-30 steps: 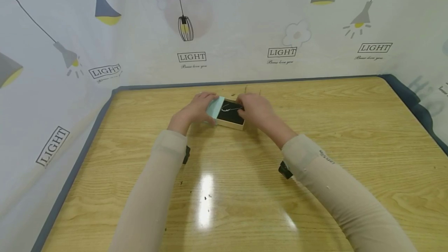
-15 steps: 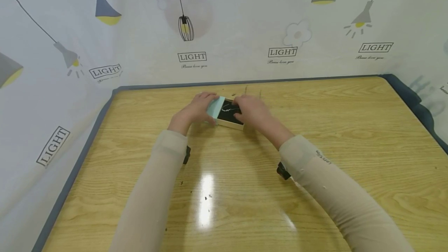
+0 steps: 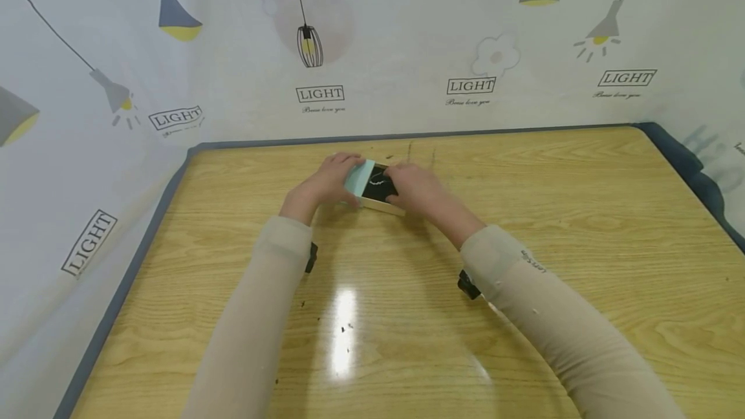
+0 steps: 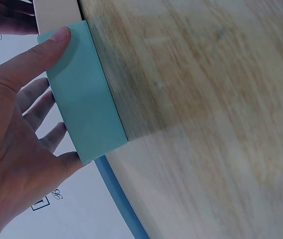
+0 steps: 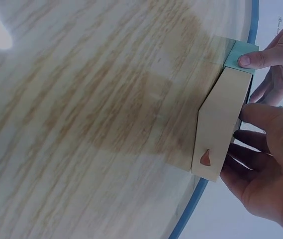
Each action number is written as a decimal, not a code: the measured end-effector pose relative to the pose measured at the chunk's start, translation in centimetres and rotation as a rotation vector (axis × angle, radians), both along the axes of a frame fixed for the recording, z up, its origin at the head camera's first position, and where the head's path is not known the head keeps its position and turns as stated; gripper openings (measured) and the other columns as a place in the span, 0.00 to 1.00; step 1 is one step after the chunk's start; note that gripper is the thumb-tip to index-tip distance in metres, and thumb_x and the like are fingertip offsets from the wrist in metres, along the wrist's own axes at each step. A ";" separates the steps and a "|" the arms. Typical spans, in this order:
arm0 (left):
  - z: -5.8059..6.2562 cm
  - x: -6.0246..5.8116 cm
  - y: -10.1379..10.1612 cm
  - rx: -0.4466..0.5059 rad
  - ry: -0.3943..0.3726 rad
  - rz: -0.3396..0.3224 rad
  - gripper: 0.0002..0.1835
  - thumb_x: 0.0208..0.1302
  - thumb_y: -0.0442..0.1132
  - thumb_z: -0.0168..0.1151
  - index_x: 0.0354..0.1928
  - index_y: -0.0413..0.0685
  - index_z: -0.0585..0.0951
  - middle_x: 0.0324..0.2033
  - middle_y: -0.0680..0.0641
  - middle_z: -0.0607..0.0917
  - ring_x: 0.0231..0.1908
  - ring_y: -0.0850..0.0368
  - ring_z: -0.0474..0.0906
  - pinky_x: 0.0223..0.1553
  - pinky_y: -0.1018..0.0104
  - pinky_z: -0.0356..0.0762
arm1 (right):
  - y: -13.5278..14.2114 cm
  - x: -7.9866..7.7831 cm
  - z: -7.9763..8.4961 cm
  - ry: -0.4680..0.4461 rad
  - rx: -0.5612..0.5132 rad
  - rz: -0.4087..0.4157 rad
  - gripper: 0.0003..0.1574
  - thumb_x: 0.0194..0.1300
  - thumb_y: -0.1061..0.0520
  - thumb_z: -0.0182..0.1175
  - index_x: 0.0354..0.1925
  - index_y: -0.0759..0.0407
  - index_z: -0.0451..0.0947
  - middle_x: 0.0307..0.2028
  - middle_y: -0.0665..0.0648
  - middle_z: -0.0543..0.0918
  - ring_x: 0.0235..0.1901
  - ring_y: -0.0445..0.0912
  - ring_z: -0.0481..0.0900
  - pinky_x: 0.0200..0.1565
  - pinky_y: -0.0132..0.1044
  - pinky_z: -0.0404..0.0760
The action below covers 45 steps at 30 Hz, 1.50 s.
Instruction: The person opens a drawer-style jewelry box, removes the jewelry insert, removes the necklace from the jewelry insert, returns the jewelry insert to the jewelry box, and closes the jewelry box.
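Note:
A mint-green box sleeve (image 4: 84, 94) covers the left end of a cream drawer-style jewellery box tray (image 5: 221, 114) on the table. My left hand (image 3: 326, 181) grips the sleeve, thumb on its near side and fingers behind it. The tray is pulled partway out to the right, showing a black insert (image 3: 375, 191) with a thin silver chain (image 3: 379, 181) on top. My right hand (image 3: 423, 190) reaches over the tray's right end, thumb and fingertips spread apart and resting on the insert. It hides that end and part of the chain.
The box lies near the back of a wood-grain table (image 3: 401, 315) with a blue-grey edge (image 3: 279, 143). Small dark specks (image 3: 343, 328) dot the tabletop. Behind stands a white lamp-printed curtain (image 3: 396, 31).
My right hand has shifted slightly left over the tray, and its thumb and fingers have spread apart on the insert. My left hand stays on the sleeve.

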<state>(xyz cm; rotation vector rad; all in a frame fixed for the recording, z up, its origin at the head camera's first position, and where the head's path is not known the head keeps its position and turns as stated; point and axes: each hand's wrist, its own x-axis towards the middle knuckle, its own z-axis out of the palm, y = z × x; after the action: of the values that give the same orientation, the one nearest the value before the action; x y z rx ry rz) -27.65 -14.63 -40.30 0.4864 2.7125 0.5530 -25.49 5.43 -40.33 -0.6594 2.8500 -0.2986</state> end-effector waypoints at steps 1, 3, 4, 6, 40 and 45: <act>0.0 0.0 0.0 0.001 0.000 0.000 0.51 0.54 0.42 0.77 0.77 0.52 0.58 0.78 0.48 0.54 0.77 0.44 0.46 0.76 0.43 0.56 | 0.0 0.0 0.0 0.000 0.001 0.000 0.33 0.69 0.50 0.64 0.66 0.61 0.70 0.62 0.64 0.77 0.60 0.54 0.77 0.61 0.48 0.80; 0.1 0.1 0.1 -0.001 -0.002 0.001 0.51 0.53 0.42 0.77 0.77 0.52 0.58 0.78 0.48 0.54 0.77 0.44 0.46 0.76 0.44 0.55 | -0.1 0.0 0.0 -0.001 0.005 0.000 0.33 0.69 0.50 0.64 0.66 0.61 0.70 0.62 0.64 0.78 0.59 0.54 0.77 0.60 0.48 0.80; 0.1 0.1 0.1 -0.001 -0.002 0.002 0.51 0.53 0.42 0.77 0.77 0.52 0.58 0.78 0.48 0.54 0.77 0.44 0.46 0.76 0.44 0.55 | -0.1 0.0 0.0 0.000 0.007 0.002 0.32 0.69 0.50 0.64 0.65 0.61 0.70 0.61 0.63 0.78 0.59 0.54 0.78 0.60 0.47 0.81; 0.2 0.1 0.1 -0.001 -0.003 0.003 0.51 0.53 0.42 0.77 0.77 0.52 0.58 0.78 0.48 0.54 0.77 0.44 0.46 0.76 0.44 0.54 | -0.1 0.0 0.0 0.001 0.016 0.008 0.32 0.68 0.50 0.64 0.65 0.61 0.71 0.60 0.63 0.80 0.57 0.53 0.78 0.59 0.47 0.81; 0.3 0.3 0.2 -0.008 -0.006 0.004 0.52 0.53 0.42 0.77 0.77 0.52 0.57 0.78 0.48 0.54 0.78 0.44 0.46 0.76 0.43 0.54 | -0.6 -0.8 -0.4 0.008 0.090 0.049 0.41 0.67 0.50 0.66 0.72 0.56 0.63 0.66 0.63 0.73 0.66 0.57 0.71 0.68 0.52 0.74; 0.3 0.3 0.2 -0.010 -0.006 0.007 0.52 0.53 0.42 0.77 0.77 0.52 0.57 0.78 0.48 0.54 0.78 0.44 0.46 0.76 0.43 0.55 | -0.6 -0.8 -0.7 0.034 0.047 0.046 0.42 0.66 0.52 0.67 0.71 0.59 0.61 0.67 0.64 0.72 0.68 0.58 0.69 0.70 0.52 0.71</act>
<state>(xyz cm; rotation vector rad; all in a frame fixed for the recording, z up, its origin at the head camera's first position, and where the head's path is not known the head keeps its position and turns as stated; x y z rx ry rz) -27.35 -14.45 -39.96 0.4727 2.7113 0.5420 -26.31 4.79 -41.03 -0.7265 2.8599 -0.2142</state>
